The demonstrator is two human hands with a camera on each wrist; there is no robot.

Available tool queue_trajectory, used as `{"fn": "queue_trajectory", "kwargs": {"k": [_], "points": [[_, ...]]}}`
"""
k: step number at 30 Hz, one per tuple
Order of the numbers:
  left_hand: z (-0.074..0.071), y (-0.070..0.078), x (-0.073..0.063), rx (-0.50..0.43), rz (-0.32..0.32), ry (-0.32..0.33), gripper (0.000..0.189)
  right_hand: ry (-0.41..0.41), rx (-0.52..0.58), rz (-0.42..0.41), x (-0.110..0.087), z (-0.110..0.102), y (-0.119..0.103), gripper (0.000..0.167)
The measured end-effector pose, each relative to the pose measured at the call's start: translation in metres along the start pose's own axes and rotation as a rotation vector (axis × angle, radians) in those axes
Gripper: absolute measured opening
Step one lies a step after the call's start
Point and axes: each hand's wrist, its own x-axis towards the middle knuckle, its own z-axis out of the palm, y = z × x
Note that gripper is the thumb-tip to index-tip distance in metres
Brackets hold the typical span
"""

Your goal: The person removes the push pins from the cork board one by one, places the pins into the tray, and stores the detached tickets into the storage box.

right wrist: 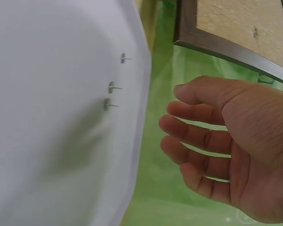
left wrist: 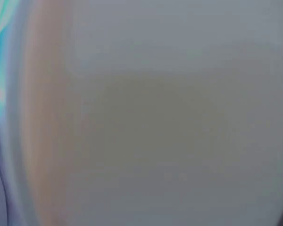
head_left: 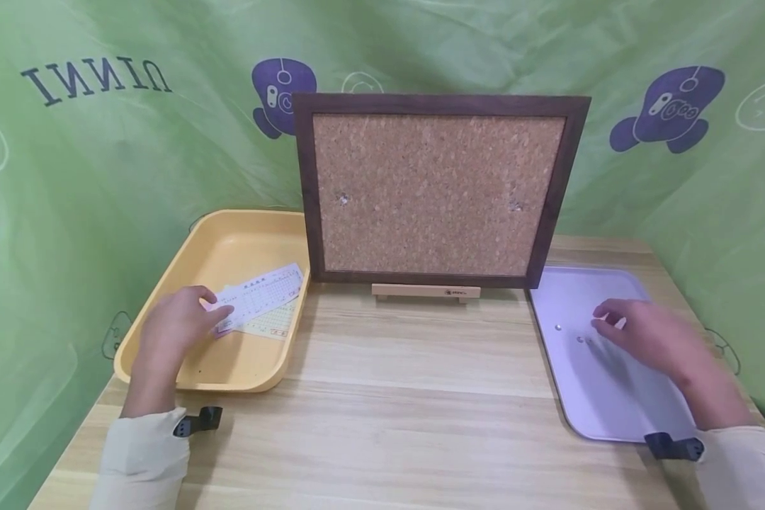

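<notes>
In the head view my left hand (head_left: 177,320) is inside the yellow tray (head_left: 142,312). Its thumb and index finger pinch the left end of a white printed paper slip (head_left: 261,297). Under that slip lies a yellowish printed slip (head_left: 273,322). My right hand (right wrist: 236,146) hovers over the pale lilac tray (head_left: 586,404), fingers loosely bent and holding nothing. Near its fingertips several thumbtacks (right wrist: 112,88) lie with their points sticking up. The left wrist view is blurred by a near surface and hides the left hand.
A cork board (head_left: 440,191) in a dark wooden frame stands upright between the trays on a small wooden stand (head_left: 414,291). Two small worn spots mark its cork. A green printed curtain (head_left: 185,142) hangs behind and beside the wooden table (head_left: 414,418).
</notes>
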Motion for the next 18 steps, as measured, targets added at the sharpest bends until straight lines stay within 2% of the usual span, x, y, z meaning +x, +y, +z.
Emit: {"fn": "queue_trajectory", "kwargs": {"k": [3,6,13,18], "points": [[-0.003,0.011,-0.002,0.002,0.054,0.027,0.052,0.06,-0.024,-0.018,0.001,-0.005,-0.005,0.026],[-0.005,0.024,-0.005,-0.012,0.114,0.084,0.049,0.124,-0.047,-0.028,0.002,-0.008,-0.011,0.032],[-0.006,0.061,-0.012,-0.107,0.258,0.227,0.036,0.241,-0.083,-0.026,0.006,-0.018,-0.03,0.045],[-0.002,0.089,-0.012,-0.161,0.368,0.285,0.029,0.351,-0.039,-0.098,0.012,-0.024,-0.044,0.055]]}}
